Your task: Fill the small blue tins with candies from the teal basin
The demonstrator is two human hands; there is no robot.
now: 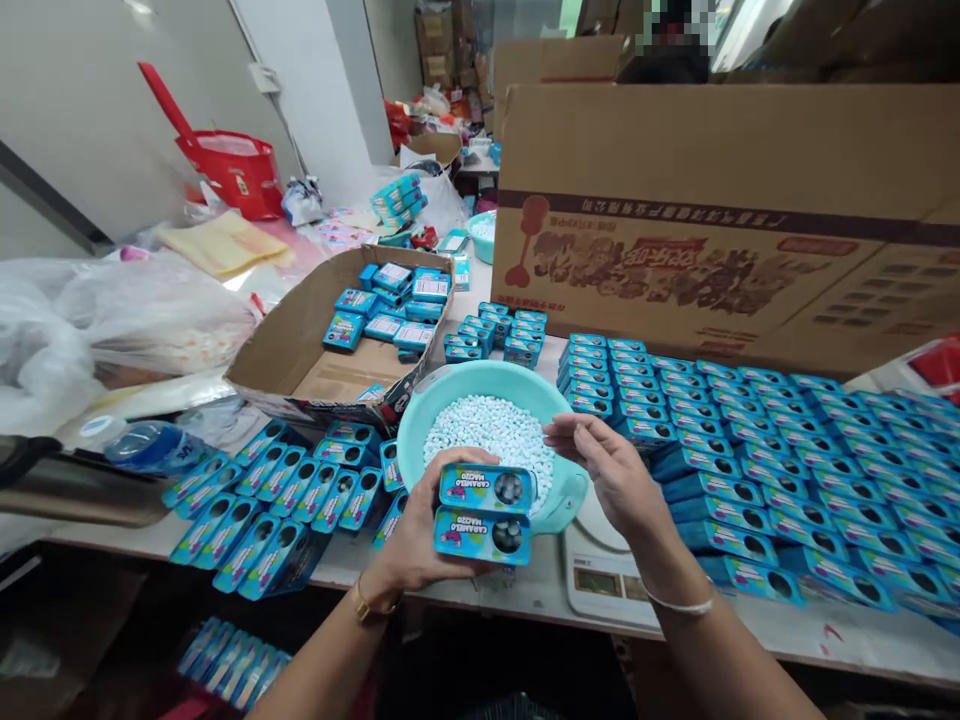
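My left hand (420,530) is wrapped around two small blue candy boxes (484,512), held one against the other above the table's front edge. Each box has a round dark window with pale pieces showing behind it. Just behind them, a turquoise bowl (420,425) holds many small white-blue candies (480,425). Over the bowl's right rim is my right hand (611,470), its fingers stretched out to the left and nothing visible in them. A white kitchen scale (604,580) sits under the right forearm, partly hidden by it and the bowl.
Dense rows of blue boxes (750,450) fill the right side, before a large cardboard carton (720,150). More boxes (292,485) stand at left, near a bottle (150,447). An open cardboard tray (300,330) holds loose boxes. A red bag (240,180) lies farther back.
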